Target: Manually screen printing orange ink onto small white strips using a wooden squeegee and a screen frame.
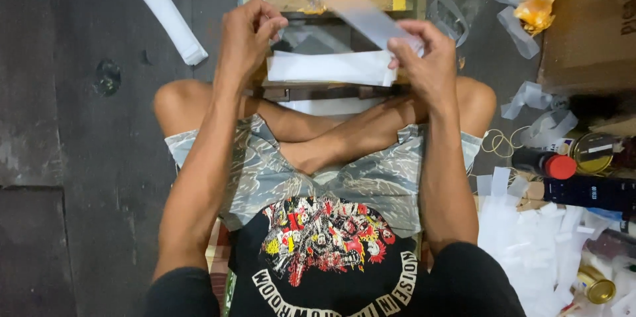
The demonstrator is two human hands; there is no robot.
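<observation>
I sit cross-legged on a dark floor, and both hands are raised over a low wooden stand (331,3). My right hand (424,58) pinches the near end of a long, pale translucent strip (344,0) that slants up and away to the left. A flat stack of white strips (328,67) lies on the stand between my hands. My left hand (248,35) has its fingers curled at the stack's left end, and I cannot tell whether it grips a strip.
A folded bundle of white strips (165,11) lies on the floor at upper left. On the right are loose strips (530,244), a cardboard box (593,22), a red-capped bottle (546,163), small brass tins (591,153) and rubber bands (497,141).
</observation>
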